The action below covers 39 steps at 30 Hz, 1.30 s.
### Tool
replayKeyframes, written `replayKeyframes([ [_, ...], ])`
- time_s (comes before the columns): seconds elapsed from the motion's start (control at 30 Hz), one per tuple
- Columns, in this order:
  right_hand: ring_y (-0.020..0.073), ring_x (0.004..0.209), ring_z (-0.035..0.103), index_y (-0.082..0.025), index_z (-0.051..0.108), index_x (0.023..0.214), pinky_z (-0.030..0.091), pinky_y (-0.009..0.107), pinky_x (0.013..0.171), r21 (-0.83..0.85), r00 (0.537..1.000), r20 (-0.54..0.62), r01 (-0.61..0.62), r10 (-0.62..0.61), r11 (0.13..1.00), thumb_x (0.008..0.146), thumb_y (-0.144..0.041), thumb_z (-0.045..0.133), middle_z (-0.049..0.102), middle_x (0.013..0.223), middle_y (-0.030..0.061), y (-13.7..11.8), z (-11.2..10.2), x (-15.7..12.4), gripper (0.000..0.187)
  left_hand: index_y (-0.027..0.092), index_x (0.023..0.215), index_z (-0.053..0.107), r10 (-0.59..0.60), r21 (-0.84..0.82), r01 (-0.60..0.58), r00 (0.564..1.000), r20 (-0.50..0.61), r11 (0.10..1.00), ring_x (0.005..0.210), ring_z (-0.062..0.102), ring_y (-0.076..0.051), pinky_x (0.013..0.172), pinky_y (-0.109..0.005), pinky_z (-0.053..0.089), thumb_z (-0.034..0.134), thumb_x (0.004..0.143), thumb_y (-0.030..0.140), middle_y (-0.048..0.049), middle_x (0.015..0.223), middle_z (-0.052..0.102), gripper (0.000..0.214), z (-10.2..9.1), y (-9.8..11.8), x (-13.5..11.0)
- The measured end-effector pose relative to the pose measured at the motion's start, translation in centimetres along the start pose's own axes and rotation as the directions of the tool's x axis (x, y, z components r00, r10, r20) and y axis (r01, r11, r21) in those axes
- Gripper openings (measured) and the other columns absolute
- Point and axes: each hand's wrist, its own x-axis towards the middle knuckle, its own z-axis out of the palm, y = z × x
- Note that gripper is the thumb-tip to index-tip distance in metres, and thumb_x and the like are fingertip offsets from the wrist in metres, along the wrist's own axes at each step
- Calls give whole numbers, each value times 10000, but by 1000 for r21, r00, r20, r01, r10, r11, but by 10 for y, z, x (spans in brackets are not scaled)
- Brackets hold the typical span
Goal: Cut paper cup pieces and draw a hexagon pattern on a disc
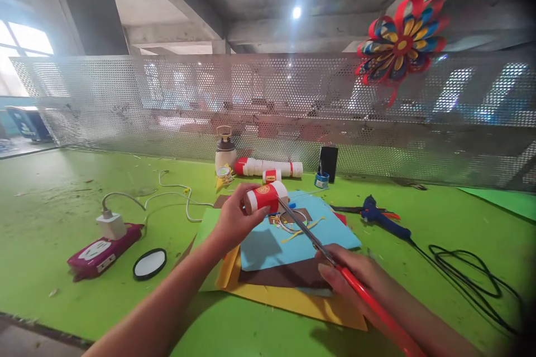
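Note:
My left hand is closed around a short red and white tube with a gold round emblem, tilted above the paper sheets. Gripped in my right hand is a long red-handled tool with a slim metal front, which looks like long-nose pliers. Its tip meets the tube's right part; whether it grips the wall I cannot tell. Below lie a light blue sheet, a brown sheet and a yellow sheet, stacked. Thin paper strips lie on the blue one.
Behind stand a beige jug, a long white tube, a blue jar and a black panel. A blue glue gun with black cord lies right. Left are a purple power strip and a black-rimmed disc.

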Motion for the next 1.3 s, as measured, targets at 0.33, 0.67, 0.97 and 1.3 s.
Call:
replayKeyframes([
  [0.33, 281, 813, 575, -172, 606, 1031, 490, 442, 724, -569, 959, -218, 27, -183, 822, 892, -488, 549, 592, 907, 109, 10, 6, -5, 351, 199, 1216, 536, -19, 79, 13, 997, 70, 997, 835, 648, -192, 729, -345, 535, 711, 755, 343, -77, 1012, 680, 513, 1, 2, -3],
  [0.67, 284, 818, 548, -111, 583, 1153, 521, 443, 681, -732, 880, -175, 183, -441, 657, 845, -408, 650, 540, 875, 109, 19, -1, -2, 434, 165, 1244, 515, -57, -19, 63, 972, 227, 998, 1038, 652, -235, 876, -401, 535, 667, 754, 271, -151, 1274, 612, 524, 9, 11, -7],
  [0.97, 254, 702, 568, -114, 547, 1195, 507, 408, 588, -725, 877, -163, 203, -452, 658, 877, -389, 612, 535, 840, 85, 18, -2, -6, 425, 178, 1208, 545, -30, 39, 23, 980, 198, 999, 1007, 635, -218, 832, -358, 526, 699, 761, 279, -122, 1207, 637, 484, 7, 13, -11],
  [1.3, 246, 741, 589, -167, 560, 1177, 507, 419, 647, -585, 939, -145, 172, -311, 793, 941, -450, 485, 575, 871, 89, 11, -4, -10, 377, 191, 1221, 535, -46, 102, 33, 991, 127, 994, 812, 658, -178, 702, -319, 553, 705, 750, 294, -70, 999, 684, 511, 11, 22, -14],
])
